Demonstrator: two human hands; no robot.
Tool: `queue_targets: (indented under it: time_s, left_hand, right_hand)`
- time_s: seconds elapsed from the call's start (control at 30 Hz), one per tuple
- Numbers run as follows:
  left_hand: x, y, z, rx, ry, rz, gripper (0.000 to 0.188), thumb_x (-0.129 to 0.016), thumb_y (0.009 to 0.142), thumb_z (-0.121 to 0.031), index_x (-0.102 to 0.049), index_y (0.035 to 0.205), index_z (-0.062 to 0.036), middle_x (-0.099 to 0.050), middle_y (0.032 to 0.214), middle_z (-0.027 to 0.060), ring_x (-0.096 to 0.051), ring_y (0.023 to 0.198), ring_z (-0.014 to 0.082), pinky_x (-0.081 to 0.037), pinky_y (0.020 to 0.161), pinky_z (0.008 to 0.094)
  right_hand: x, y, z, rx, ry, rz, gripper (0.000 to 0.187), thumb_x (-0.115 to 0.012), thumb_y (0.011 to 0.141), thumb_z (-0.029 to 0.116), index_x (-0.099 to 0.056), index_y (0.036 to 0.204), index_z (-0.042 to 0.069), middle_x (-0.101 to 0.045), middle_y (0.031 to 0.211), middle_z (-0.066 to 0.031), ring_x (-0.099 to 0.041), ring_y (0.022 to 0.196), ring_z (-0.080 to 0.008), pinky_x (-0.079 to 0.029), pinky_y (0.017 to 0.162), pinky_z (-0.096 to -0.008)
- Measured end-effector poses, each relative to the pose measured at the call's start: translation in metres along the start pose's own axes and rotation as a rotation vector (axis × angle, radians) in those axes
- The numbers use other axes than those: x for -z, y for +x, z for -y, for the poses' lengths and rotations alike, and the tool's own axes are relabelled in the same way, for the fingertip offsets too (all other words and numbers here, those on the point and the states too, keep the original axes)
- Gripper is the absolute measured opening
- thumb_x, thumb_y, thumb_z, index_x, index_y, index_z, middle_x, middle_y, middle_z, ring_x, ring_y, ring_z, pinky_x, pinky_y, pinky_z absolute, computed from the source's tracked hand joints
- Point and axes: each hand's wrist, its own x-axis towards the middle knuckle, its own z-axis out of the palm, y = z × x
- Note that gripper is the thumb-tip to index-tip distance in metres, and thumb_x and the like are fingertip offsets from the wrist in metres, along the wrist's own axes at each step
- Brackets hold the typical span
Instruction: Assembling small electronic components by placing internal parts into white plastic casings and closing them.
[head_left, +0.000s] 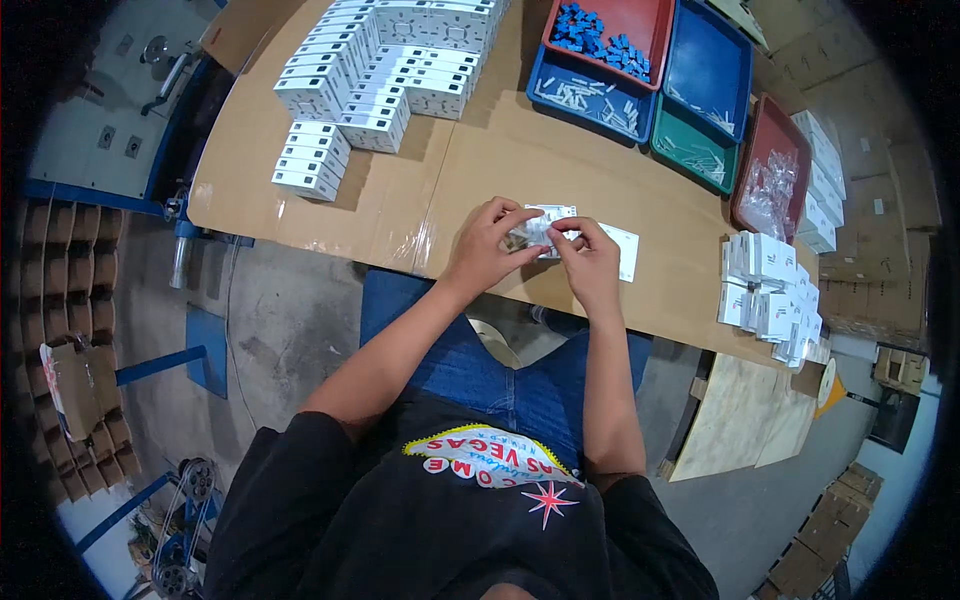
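Close to the table's near edge, both my hands close on a small whitish, partly see-through packet [537, 232]. My left hand [487, 246] grips it from the left, thumb and fingers curled round its side. From the right, my right hand [593, 262] pinches it at thumb and fingertips. My fingers hide much of the packet, so its contents cannot be made out. Beneath and behind it shows part of a white printed piece [562, 211]. Beside my right hand lies a flat white card [627, 252].
White boxes [375, 95] stand in stacked rows at the far left. Far right are trays: a red tray [658, 70] of blue parts, blue and green ones with white sticks, and a dark red tray [742, 205] of clear bags. Small white packs [765, 290] pile at the right edge.
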Motion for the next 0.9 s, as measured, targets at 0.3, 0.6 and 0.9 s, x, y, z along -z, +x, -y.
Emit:
queue_targets:
  time_s: [0.3, 0.6, 0.9]
  left_hand:
    - [-0.002, -0.002, 0.003, -0.041, -0.03, -0.013, 0.044, -0.082, 0.078, -0.024, -0.073, 0.12, -0.0159, -0.061, 0.11, 0.0093, -0.062, 0.102, 0.0296, -0.05, 0.088, 0.0405]
    - [0.007, -0.001, -0.011, 0.058, -0.297, -0.05, 0.056, -0.083, 0.078, -0.025, -0.067, 0.128, -0.0068, -0.062, 0.127, 0.0116, -0.064, 0.106, 0.026, -0.052, 0.09, 0.0355]
    - [-0.005, -0.003, 0.0, 0.372, -0.916, 0.006, 0.029, -0.067, 0.102, -0.02, -0.066, 0.122, 0.0009, -0.073, 0.099, 0.0061, -0.067, 0.091, 0.0125, -0.054, 0.08, 0.0285]
  right_hand:
    - [-0.008, 0.008, -0.005, 0.112, -0.103, 0.117, 0.015, -0.071, 0.094, 0.013, -0.073, 0.098, -0.001, -0.066, 0.094, -0.0075, -0.061, 0.073, -0.0147, -0.049, 0.064, -0.0282]
    - [0.002, -0.002, 0.018, -0.264, 0.01, 0.247, 0.019, -0.068, 0.099, 0.015, -0.075, 0.108, -0.001, -0.071, 0.079, -0.0034, -0.06, 0.061, -0.0088, -0.047, 0.053, -0.0238]
    - [0.024, -0.01, 0.045, -0.132, 0.128, 0.19, 0.019, -0.069, 0.098, 0.012, -0.076, 0.109, -0.002, -0.075, 0.095, -0.0071, -0.06, 0.059, -0.0091, -0.048, 0.052, -0.0236]
